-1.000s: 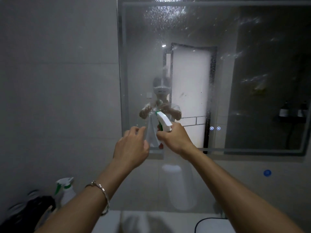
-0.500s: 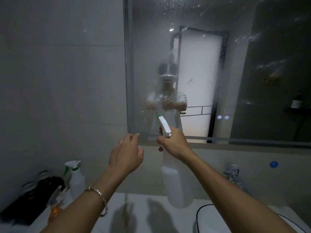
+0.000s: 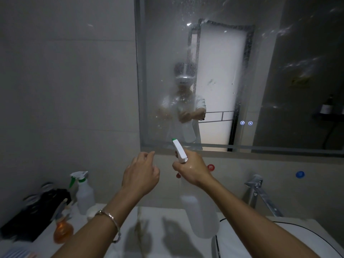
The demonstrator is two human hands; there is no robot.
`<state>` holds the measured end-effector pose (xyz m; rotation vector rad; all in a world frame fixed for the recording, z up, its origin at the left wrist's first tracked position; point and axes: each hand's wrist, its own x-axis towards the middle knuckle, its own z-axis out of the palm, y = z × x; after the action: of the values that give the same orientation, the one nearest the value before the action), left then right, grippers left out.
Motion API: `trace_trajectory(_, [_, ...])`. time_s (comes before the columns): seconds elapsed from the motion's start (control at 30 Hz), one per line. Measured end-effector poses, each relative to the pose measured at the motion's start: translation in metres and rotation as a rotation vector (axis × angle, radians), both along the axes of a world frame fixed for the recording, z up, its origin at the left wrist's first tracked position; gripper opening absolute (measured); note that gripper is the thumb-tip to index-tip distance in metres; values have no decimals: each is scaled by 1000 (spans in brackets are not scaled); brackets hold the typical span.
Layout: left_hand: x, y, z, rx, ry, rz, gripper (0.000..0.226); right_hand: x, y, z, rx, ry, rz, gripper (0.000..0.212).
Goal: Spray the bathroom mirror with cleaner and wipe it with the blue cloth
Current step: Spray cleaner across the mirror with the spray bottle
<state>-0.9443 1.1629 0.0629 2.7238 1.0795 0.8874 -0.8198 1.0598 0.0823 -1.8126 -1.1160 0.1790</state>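
Two spray bottles (image 3: 199, 215) (image 3: 84, 192) (white); one mirror (image 3: 279, 75).

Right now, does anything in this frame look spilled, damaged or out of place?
Nothing broken or spilled. Droplets speckle the mirror, as spraying would leave. The right hand grips the spray bottle; the left hand holds nothing, and no blue cloth shows clearly.

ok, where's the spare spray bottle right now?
Head view, lower left: the spare spray bottle stands on the counter by the wall, right of the black object and behind the orange bottle.
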Motion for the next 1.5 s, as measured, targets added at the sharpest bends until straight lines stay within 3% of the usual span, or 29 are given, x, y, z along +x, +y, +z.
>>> trace_trajectory(0.1, [1,-3,-9,-29,12,-11,50,-3,-1,-10,-25,10,10,22])
trace_trajectory(0.47, [0,-6,-32,-79,46,-7,49,2,-3,-50,-167,39,-50,9])
trace_trajectory(0.57, [1,-5,-33,-79,49,-16,49,10,-9,-50,-158,41,-87,16])
trace_trajectory(0.87, [27,-19,-22,-55,43,-99,50,40,-36,-36,-187,-4,-248,7])
trace_trajectory(1.3, [57,-44,-8,-9,11,-189,51,58,-57,-16,25,-37,-327,29])
trace_trajectory(1.5, [62,-47,-1,2,21,-208,52,58,-62,6,151,-100,-296,14])
